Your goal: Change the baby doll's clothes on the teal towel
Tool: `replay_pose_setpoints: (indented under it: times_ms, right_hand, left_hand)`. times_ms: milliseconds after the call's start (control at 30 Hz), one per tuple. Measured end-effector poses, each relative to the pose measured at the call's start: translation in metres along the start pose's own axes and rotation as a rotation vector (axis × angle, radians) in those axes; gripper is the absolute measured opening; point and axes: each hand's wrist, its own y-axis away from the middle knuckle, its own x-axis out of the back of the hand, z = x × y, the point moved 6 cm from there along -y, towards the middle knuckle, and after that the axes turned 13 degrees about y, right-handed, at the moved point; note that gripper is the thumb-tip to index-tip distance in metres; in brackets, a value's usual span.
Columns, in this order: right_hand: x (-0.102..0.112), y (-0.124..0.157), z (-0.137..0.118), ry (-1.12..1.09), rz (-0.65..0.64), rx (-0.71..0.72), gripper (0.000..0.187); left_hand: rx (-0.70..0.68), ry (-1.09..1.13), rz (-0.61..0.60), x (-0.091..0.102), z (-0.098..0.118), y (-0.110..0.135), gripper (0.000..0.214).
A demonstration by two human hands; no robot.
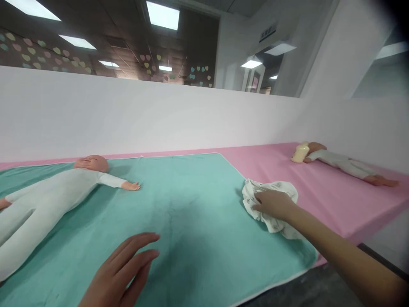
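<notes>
Pink table (338, 200): bottle (299, 154) near far right corner, contents unclear; right hand (276, 204) gripping white cloth (283, 186), left hand (123, 270) empty, fingers half-open.

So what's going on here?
A person's right hand touches a crumpled, white patterned cloth near the right edge of a teal fabric sheet. The open, empty left hand hovers over the sheet. One white-clothed baby doll lies on the sheet; another doll lies on the pink cover at right, beside a cream bottle.

White wall (153, 115), wide window (194, 38), glowing panels (162, 15)
</notes>
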Motion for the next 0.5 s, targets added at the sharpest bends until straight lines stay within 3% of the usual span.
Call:
replay_pose_setpoints:
  times_ms: [100,200,267,367,433,500]
  right_hand:
    - [0.005,-0.005,-0.01,-0.197,-0.068,0.135,0.032]
    - [0.033,-0.008,-0.035,-0.459,-0.016,0.209,0.031]
    - [0.062,-0.008,-0.058,-0.694,0.064,0.259,0.03]
    - [0.107,-0.006,-0.097,-1.154,0.116,0.38,0.026]
    - [0.135,-0.006,-0.116,-1.395,0.216,0.445,0.022]
    - [0.152,-0.011,-0.129,-1.494,0.348,0.45,0.027]
  left_hand:
    - [0.082,0.075,-0.146,-0.04,-0.015,-0.023,0.027]
    - [0.144,0.185,-0.272,-0.06,-0.048,-0.055,0.028]
    - [0.215,0.265,-0.187,-0.056,-0.074,-0.068,0.027]
    - [0.396,0.418,0.008,-0.041,-0.108,-0.067,0.028]
    - [0.511,0.56,0.077,-0.032,-0.119,-0.058,0.035]
    - [0.586,0.746,0.122,-0.024,-0.123,-0.051,0.047]
